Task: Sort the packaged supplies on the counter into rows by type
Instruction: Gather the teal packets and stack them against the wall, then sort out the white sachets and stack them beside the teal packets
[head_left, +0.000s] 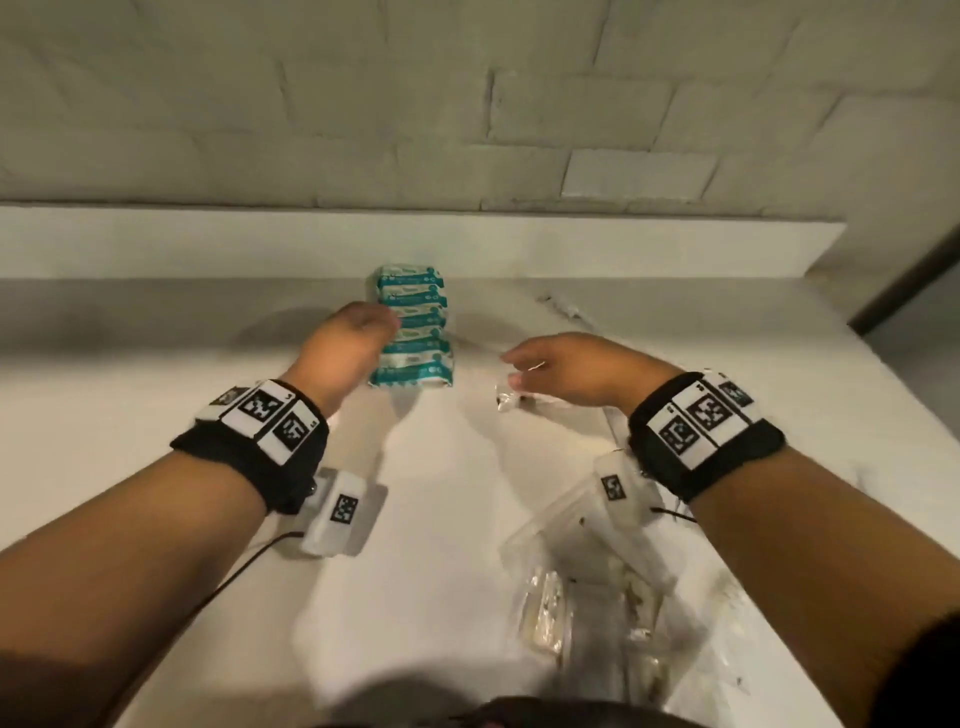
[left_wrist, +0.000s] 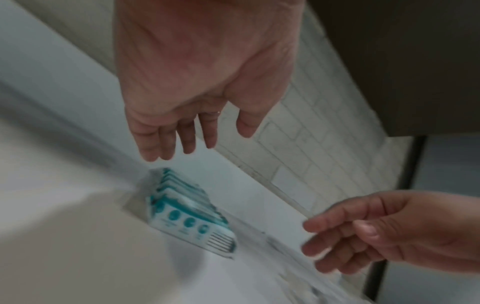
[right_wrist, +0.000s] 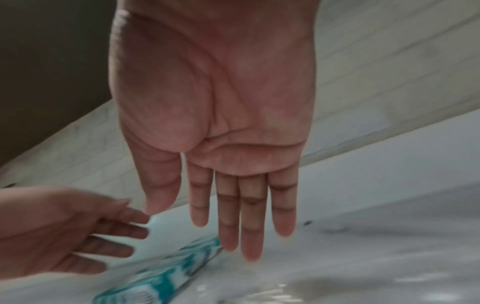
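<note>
A row of overlapping teal-and-white packets lies on the white counter, running away from me toward the back ledge. My left hand hovers at the row's left side with relaxed fingers and an empty palm; the left wrist view shows my left hand above the teal packets. My right hand is to the right of the row, over a small clear packet. The right wrist view shows my right hand with straight fingers holding nothing, near the teal packets.
A loose pile of clear plastic packets lies at the near right. Another small clear-wrapped item sits farther back on the right. A raised white ledge and tiled wall close the back. The counter's right edge drops off.
</note>
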